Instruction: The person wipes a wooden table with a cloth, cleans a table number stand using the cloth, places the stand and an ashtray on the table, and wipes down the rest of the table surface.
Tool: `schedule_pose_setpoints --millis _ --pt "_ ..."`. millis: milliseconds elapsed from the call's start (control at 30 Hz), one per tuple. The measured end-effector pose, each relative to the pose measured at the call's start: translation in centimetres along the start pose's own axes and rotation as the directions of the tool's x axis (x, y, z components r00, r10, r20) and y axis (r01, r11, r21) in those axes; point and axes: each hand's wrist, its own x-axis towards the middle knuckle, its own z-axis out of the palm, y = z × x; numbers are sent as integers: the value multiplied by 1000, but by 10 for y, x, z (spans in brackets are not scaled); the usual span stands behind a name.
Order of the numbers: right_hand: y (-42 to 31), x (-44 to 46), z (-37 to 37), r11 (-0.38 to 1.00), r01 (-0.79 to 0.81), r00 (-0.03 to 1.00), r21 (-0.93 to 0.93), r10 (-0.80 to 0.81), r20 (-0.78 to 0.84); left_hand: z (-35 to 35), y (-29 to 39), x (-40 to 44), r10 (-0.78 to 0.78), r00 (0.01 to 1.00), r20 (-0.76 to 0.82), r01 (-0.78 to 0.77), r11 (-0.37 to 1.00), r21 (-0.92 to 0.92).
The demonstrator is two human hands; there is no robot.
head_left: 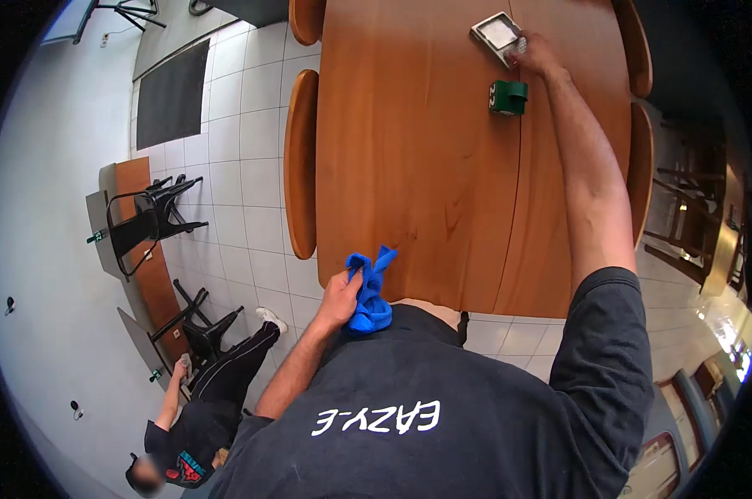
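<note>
In the head view, we see our left fingers (355, 281) closed around a bunched blue cloth (371, 301) by the near left corner of the desk (418, 158); whether the cloth touches that edge we cannot tell. Our right fingers (536, 41) are bent at the right side of a square box (501, 33) on the far part of the desk; how firmly they close on it we cannot tell. Nearer us stands a green block (507, 97), apart from the box, with a narrow gap to our right forearm (588, 158). Open wood extends from block to near edge; chairs (302, 166) line both long sides.
</note>
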Motion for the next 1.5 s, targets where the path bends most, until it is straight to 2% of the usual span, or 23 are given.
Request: schedule_pose_setpoints --millis 33,100,267,333,400,700,733,800,933,1000,1033,1100,1433,1500 --pt "-8 -7 -11 1000 -2 1000 -2 2 0 2 3 -1 -1 1000 3 1 1000 0" --pt "-39 -30 -51 981 -121 982 154 95 165 6 9 -1 7 1000 2 -7 999 -32" --pt "-3 -15 -12 956 -67 991 285 31 130 3 1 5 15 1000 21 -16 999 28" --pt "-10 -18 -21 937 -63 991 343 17 135 6 5 5 20 1000 24 -21 998 52" --pt "-16 -22 -31 883 -219 940 416 76 334 10 11 3 12 1000 12 -12 1000 3" --pt "-18 -39 -45 852 -274 876 447 29 481 10 15 7 21 999 49 -22 1000 22" --pt "-17 -40 -42 852 -275 876 446 32 481 9 13 8 21 998 51 -22 999 23" --pt "-12 -43 -33 836 -137 928 531 -80 364 7 10 11 23 999 46 -26 997 74" --pt "-8 -37 -22 857 -87 945 507 -90 314 7 15 13 4 998 68 -8 998 59" --pt "-14 -36 -23 925 -121 954 361 8 300 6 12 16 2 997 79 -6 999 53" --pt "-15 -37 -24 924 -124 954 362 10 300 5 12 17 0 997 81 -5 998 56" --pt "-17 -38 -26 940 -25 971 341 -59 233 5 14 17 3 997 75 -6 999 45" --pt "-29 -37 -28 934 -29 965 357 -66 253 5 24 18 -37 998 55 33 997 73" --pt "-29 -38 -30 958 -11 962 286 -68 266 6 26 18 -42 997 63 40 999 36"
